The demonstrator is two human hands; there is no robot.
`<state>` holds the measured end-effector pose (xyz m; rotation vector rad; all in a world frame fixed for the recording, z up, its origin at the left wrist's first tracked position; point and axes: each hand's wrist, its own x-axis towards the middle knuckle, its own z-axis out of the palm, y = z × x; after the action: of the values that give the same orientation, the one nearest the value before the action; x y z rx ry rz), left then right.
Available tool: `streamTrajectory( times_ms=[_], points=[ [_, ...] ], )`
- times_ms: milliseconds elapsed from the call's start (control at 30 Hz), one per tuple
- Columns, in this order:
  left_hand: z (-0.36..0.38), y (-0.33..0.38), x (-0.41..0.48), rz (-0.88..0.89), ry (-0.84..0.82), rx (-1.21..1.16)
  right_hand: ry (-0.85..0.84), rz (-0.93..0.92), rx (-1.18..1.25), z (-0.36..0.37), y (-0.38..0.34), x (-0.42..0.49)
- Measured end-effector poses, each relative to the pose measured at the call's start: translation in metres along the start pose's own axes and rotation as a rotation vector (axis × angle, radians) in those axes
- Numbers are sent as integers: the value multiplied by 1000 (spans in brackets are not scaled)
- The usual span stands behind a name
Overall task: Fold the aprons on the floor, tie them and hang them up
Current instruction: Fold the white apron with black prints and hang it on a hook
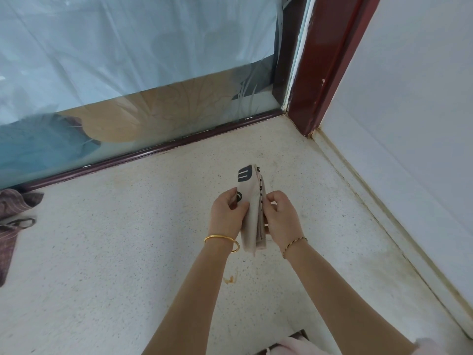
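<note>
- You hold the folded apron [252,201] up off the floor between both hands, near the corner where the glass door meets the wall. It is a long, narrow, flat bundle standing on edge, its far end pointing away from you.
- The apron's cloth is a matte beige weave with bold dark printed marks on its left face. Along its right side the stacked fold edges show as thin layers.
- Your left hand [227,211] grips the bundle's left face, thumb laid across the cloth and fingers curled round it.
- Your right hand [280,216] pinches the layered edge on the right side, fingers bent in against the folds.
- A smooth, round gold bangle [222,240] circles your left wrist, and a thin twisted cord bracelet [294,245] circles your right.
- A second, striped apron [12,221] lies crumpled on the floor at the far left edge, well apart from your hands. Its fabric is dark maroon with fine pale lines, and a strap loop lies on top.
- The floor [128,252] is a pale, speckled, hard surface, stained darker towards the wall.
- A small frayed yellowish scrap [231,279] lies on the floor below your left wrist.
- The glass door [128,60] is glossy, with a frosted leaf pattern low down and wrinkled pale sheeting behind it. Its frame [320,73] is rounded, dark red and lacquered.
- The wall [409,98] on the right is plain, smooth and white.
</note>
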<state>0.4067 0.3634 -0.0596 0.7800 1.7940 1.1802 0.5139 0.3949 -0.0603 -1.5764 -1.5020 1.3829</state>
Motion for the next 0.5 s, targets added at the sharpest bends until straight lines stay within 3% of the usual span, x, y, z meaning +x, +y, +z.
streamTrajectory(
  times_ms=[100, 300, 367, 500],
  points=[
    [-2, 0, 5, 85, 116, 368, 78, -87, -62, 3, 4, -5],
    [0, 20, -7, 103, 154, 796, 175, -217, -178, 13, 4, -12],
    [1, 25, -9, 115, 145, 745, 171, -269, -263, 13, 3, -13],
    [0, 29, -10, 35, -28, 368, 149, -309, -317, 8, 2, -11]
  ],
)
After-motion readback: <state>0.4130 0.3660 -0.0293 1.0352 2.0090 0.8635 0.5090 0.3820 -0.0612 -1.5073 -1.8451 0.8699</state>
